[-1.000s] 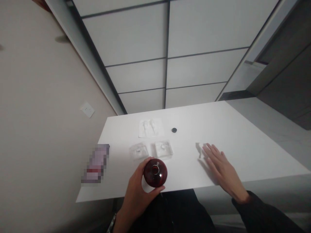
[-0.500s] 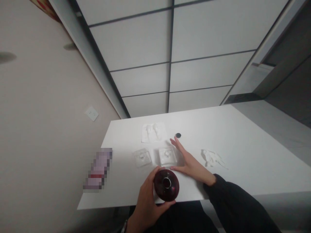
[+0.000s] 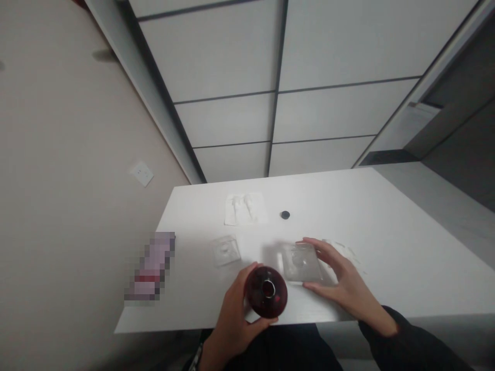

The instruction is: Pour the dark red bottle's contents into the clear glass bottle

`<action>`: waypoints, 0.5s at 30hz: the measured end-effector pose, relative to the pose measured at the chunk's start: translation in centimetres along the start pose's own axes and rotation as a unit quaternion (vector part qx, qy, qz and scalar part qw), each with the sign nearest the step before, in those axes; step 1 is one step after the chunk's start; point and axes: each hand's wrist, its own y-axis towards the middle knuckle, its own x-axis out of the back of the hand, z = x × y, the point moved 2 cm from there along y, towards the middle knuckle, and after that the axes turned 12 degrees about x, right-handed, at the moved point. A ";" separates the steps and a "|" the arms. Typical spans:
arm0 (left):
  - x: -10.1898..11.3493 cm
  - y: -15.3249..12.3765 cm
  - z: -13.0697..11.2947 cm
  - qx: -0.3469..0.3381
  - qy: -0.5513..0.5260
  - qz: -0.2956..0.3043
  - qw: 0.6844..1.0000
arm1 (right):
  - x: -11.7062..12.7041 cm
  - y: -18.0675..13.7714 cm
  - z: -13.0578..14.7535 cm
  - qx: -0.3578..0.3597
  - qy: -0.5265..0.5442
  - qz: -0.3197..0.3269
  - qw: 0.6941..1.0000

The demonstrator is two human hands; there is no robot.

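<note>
My left hand is wrapped around a round dark red bottle with an open metal-rimmed neck, standing at the near edge of the white table. My right hand grips a clear square container just to the right of the bottle, fingers over its far edge and thumb at its near side. A second clear square container lies left of the bottle, apart from both hands.
A white plastic packet lies at the back of the table, with a small black cap to its right. Crumpled clear wrapping sits behind my right hand. A blurred box lies at the left edge, by the wall.
My right hand came from the right side of the table to the clear container, took hold of it and drew it rightward and nearer. My left hand stayed on the red bottle.
</note>
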 end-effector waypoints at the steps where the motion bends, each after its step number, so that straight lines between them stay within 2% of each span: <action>1: 0.0 0.1 0.0 0.007 -0.001 0.002 1.000 | 0.5 -0.3 0.4 0.011 -0.011 -0.003 1.000; 5: -0.3 0.5 0.0 0.028 -0.010 0.008 1.000 | 2.1 -0.8 2.4 0.067 -0.053 -0.009 0.996; 11: -0.8 0.9 -0.4 0.027 -0.059 0.017 0.998 | 2.9 0.0 4.9 0.077 -0.050 -0.061 0.994; 15: -1.0 1.1 -0.5 0.047 -0.101 0.031 0.993 | 3.1 0.7 5.6 0.116 -0.084 -0.026 0.989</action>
